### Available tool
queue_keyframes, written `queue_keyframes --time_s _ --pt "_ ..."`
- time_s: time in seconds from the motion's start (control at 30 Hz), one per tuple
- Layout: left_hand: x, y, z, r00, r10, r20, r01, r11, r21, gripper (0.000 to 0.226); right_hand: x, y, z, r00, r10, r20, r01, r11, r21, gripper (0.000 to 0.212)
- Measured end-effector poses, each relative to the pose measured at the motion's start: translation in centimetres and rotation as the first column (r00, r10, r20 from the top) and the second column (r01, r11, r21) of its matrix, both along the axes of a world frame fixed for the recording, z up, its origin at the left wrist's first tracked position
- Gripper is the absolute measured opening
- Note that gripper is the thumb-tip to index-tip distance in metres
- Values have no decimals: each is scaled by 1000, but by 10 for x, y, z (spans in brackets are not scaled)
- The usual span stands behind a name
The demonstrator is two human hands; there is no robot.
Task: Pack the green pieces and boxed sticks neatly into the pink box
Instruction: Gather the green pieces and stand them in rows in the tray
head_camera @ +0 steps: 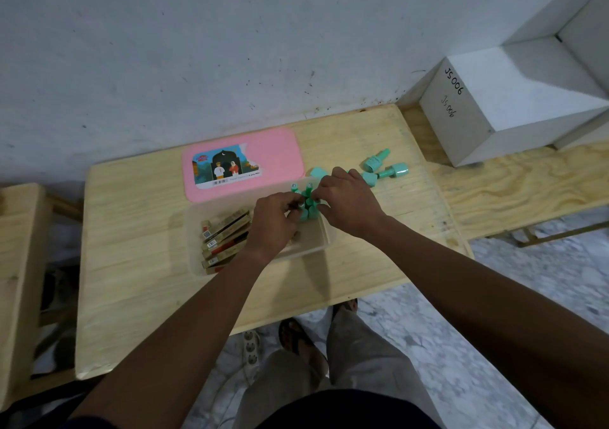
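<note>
Green pieces [308, 206] stand clustered upright in the far right corner of the clear tub [197, 257]. My right hand [346, 202] pinches the cluster from the right, fingertips closed on it. My left hand [275, 222] curls in from the left, fingers bent against the same pieces; whether it actually grips one, I cannot tell. Boxed sticks [224, 239] lie stacked in the tub's left half. Pink lid [244, 163] flat on the table [131, 263] behind. Three loose green pieces [384, 168] lie to the right on the table.
</note>
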State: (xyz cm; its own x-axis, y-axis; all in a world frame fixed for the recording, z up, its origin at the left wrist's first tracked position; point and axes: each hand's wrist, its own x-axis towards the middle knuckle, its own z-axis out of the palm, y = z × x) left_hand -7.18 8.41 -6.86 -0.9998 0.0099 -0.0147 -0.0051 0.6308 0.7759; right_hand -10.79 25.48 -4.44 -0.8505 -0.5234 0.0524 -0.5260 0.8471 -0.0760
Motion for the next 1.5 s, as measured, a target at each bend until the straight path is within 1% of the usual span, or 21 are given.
queue_keyframes --time_s 0.17,0.33,0.43,0.53,0.6,0.7,0.8,0.87,0.9,1.07,1.2,1.3,1.43,1.5 --pt "1 1 0 1000 6 -4 -6 1000 -23 26 0 1 -3 1000 8 -12 -8 1000 -20 19" --pt "1 0 2 1000 6 18 -5 999 -39 30 1 2 0 1000 14 -8 -14 999 -29 23" --pt "2 -3 7 1000 9 4 -9 997 -77 34 1 8 5 1000 -11 -18 9 995 -98 27" --pt "-1 -1 17 999 9 -50 -15 994 -112 34 -3 22 10 991 -135 -6 131 966 -224 25" --pt "-8 7 23 996 -2 -87 -9 992 -124 32 -8 36 14 971 -237 22 234 937 -259 21" --pt "-25 28 34 993 -41 -115 29 994 -105 27 -17 60 19 918 -384 98 396 884 -248 21" --pt "-46 55 39 987 -98 -124 81 987 -139 22 -28 82 16 838 -506 202 542 813 -212 24" --pt "-62 76 39 985 -147 -89 130 976 -174 21 -36 96 10 797 -544 260 595 781 -191 25" --pt "-71 86 38 983 -171 -60 157 970 -187 21 -40 103 6 791 -545 276 600 779 -181 26" --pt "-122 137 26 967 -245 75 256 928 -269 24 -63 133 -13 842 -478 250 514 851 -105 25" --pt "-165 166 8 950 -232 208 283 923 -260 27 -82 148 -28 914 -318 253 337 941 -36 31" --pt "-189 180 -7 926 -238 294 311 921 -235 27 -91 159 -40 936 -209 282 228 973 -36 36" --pt "-205 191 -16 907 -244 344 333 915 -230 24 -102 172 -52 972 -66 224 86 993 -80 25" --pt "-211 194 -16 899 -251 359 343 913 -220 25 -107 178 -56 983 14 184 4 995 -97 24"
